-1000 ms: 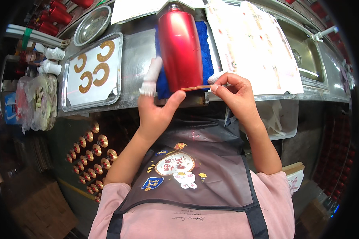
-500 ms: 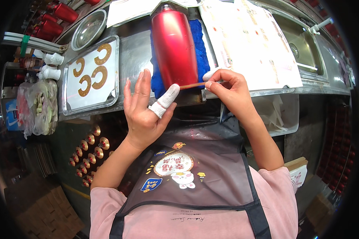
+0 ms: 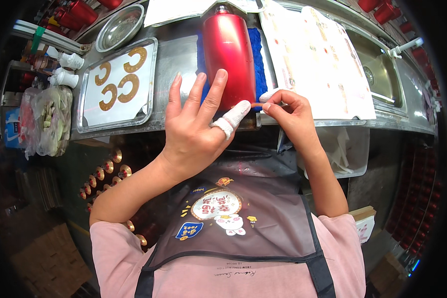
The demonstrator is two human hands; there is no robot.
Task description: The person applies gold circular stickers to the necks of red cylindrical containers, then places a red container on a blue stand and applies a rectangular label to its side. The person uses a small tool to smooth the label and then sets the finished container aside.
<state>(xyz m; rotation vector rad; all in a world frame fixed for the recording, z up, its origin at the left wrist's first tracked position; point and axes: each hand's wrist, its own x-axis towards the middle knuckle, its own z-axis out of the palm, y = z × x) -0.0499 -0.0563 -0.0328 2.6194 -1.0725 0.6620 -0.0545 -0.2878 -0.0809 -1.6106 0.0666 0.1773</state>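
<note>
A glossy red bottle (image 3: 228, 54) lies on a blue cloth (image 3: 257, 52), its neck at the far end. My right hand (image 3: 294, 111) pinches one end of a thin brown strip (image 3: 256, 105) between thumb and a white-covered index finger. The strip runs left along the bottle's near end. My left hand (image 3: 198, 119) has its fingers spread over the bottle's near left side. Its index finger wears a white finger cot (image 3: 234, 117), and the tip lies at the strip's left end. The left thumb is hidden.
A metal tray (image 3: 152, 84) at the left holds several brown C-shaped pieces on white paper. Behind it stands a steel bowl (image 3: 118, 29). Printed sheets (image 3: 315, 69) cover the right side, beside a sink (image 3: 375, 69). Bagged stuff (image 3: 54, 119) hangs at far left.
My left hand has moved right and forward, its fingers now overlapping the bottle. Less of the strip shows between the hands. The right hand still pinches it; the whole view has shifted slightly.
</note>
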